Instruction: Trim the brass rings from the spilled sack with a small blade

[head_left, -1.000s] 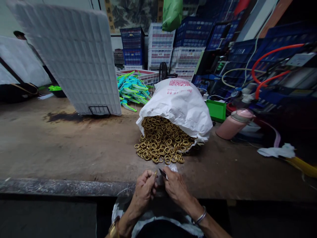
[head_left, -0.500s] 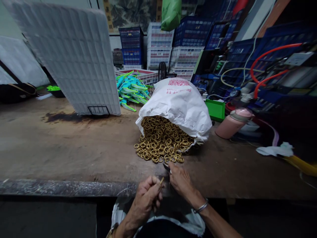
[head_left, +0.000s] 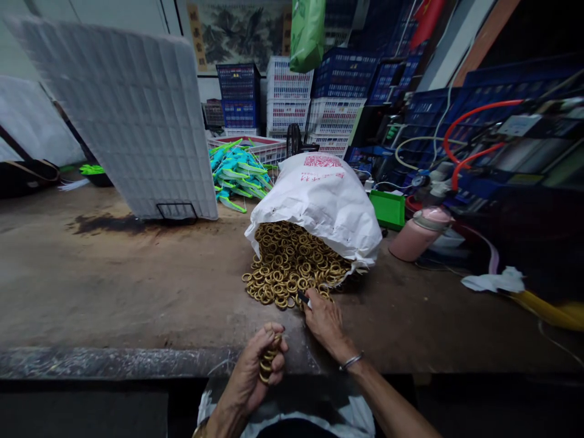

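Note:
Several brass-coloured rings [head_left: 270, 359] lie stacked in the curled fingers of my left hand [head_left: 250, 371], just over the table's front edge. My right hand [head_left: 325, 319] is closed around a small tool with a black end [head_left: 303, 297]; its exact kind I cannot make out. That hand reaches to the near edge of a heap of loose brass rings [head_left: 278, 280]. The rings spill from the mouth of a white woven sack [head_left: 314, 201] lying on its side, with red print on top. My right fingertips partly hide the rings under them.
The wooden table [head_left: 137, 292] carries a tall white ribbed panel [head_left: 137, 121], a turquoise and lime-green pile [head_left: 239, 173], a green tray [head_left: 387, 208] and a pink bottle [head_left: 420, 234]. Crates [head_left: 287, 91] are stacked behind. A white cloth [head_left: 495, 280] and hoses lie at right.
My left hand has turned and drawn slightly left and down, showing several rings in its fingers. My right hand has moved forward onto the heap's edge with the tool. The view has shifted slightly.

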Available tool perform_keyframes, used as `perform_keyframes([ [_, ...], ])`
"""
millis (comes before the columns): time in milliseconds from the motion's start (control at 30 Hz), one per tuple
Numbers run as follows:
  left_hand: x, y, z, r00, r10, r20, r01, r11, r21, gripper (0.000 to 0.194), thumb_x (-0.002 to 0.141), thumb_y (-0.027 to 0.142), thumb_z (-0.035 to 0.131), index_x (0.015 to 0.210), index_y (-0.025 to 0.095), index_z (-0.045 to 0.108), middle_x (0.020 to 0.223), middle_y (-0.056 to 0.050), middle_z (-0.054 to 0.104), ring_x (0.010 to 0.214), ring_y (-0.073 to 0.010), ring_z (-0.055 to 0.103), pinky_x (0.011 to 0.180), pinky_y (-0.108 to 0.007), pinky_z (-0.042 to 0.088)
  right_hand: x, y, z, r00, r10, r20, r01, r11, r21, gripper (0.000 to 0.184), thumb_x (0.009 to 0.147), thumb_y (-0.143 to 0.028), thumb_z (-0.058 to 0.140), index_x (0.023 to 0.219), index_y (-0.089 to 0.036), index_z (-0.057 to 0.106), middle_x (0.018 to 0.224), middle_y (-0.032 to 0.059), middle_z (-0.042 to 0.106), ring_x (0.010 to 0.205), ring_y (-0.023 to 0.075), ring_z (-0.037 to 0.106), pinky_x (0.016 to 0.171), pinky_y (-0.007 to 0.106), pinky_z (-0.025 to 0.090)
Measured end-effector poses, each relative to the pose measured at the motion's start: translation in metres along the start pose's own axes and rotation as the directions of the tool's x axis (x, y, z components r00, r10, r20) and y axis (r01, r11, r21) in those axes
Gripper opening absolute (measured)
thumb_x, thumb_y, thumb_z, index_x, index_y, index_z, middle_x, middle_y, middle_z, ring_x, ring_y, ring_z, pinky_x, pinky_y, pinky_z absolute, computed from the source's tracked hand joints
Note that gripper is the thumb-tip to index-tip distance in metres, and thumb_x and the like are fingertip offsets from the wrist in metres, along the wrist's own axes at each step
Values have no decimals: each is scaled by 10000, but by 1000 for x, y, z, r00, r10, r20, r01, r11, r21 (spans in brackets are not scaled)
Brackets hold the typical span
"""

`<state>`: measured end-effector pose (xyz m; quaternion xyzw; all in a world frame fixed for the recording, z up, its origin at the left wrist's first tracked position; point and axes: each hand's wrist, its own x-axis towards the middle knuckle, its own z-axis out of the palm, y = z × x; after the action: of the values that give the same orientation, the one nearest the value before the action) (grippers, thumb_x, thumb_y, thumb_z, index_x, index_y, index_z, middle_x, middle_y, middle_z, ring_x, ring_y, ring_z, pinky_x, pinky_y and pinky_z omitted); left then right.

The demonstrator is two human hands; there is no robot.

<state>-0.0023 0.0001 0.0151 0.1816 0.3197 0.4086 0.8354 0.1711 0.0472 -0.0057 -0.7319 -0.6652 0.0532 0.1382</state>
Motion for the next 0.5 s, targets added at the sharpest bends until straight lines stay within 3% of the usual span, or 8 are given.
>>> perform_keyframes([
  [167, 4, -2, -5, 999, -54, -1, 54, 994, -95, 265, 672, 339, 669, 722, 143, 498, 672, 11, 532, 433, -15, 400, 359, -124, 190, -2, 1, 2, 999, -34, -33, 33, 999, -21, 128, 770, -126, 445, 855, -189, 517, 846, 42, 627, 740, 160, 558, 605, 260, 271],
  [267, 6, -4, -5, 999, -29, -35, 27, 998, -54, 296, 653, 328, 689, 686, 151, 454, 677, 22, 524, 430, -9, 392, 355, -119, 183, -5, 2, 2, 998, -54, -31, 54, 998, -14, 146, 764, -107, 424, 858, -178, 511, 849, 57, 607, 743, 162, 545, 618, 256, 291],
  [400, 7, -6, 1, 994, 55, -92, -41, 988, 151, 306, 684, 391, 653, 733, 173, 443, 636, 52, 491, 411, -18, 382, 342, -124, 199, -14, -6, -2, 993, -114, -3, 113, 980, 164, 205, 728, -69, 416, 884, -175, 496, 819, 48, 598, 728, 162, 542, 627, 244, 321],
  [500, 10, -8, 4, 976, 164, -144, -94, 911, 401, 340, 731, 480, 572, 873, 187, 476, 559, 72, 472, 375, -32, 358, 335, -133, 224, -26, -19, -8, 978, -209, 21, 188, 915, 358, 224, 723, -71, 417, 898, -191, 489, 786, 26, 602, 713, 153, 549, 629, 230, 338],
])
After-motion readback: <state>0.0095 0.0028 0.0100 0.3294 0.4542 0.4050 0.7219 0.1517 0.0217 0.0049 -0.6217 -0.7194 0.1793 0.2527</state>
